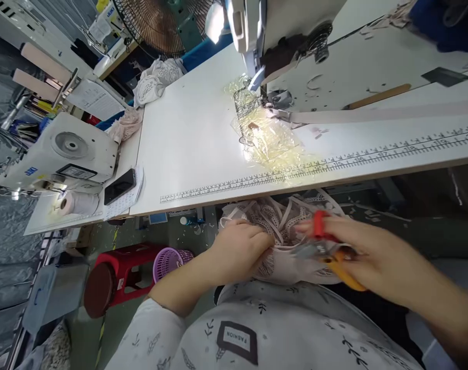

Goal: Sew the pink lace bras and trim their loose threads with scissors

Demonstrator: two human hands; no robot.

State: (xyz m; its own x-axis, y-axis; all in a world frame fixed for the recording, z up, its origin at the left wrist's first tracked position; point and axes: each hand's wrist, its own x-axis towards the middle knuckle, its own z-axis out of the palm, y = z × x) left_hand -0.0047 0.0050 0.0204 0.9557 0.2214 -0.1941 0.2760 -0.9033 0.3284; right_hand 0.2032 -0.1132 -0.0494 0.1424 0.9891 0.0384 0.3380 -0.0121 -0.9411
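Against the person's printed shirt [291, 329] lies a pale lace garment [285, 267], the fingers of the left hand [241, 249] clamped on it. The right hand's [367, 249] fingers wrap blurred orange-and-red scissors [345, 272] over the garment; beyond, the white table [191, 144] carries a sewing machine [287, 20].

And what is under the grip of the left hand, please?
Under the grip of the left hand is the pale lace garment, its straps showing nearby. What the hand covers cannot be seen.
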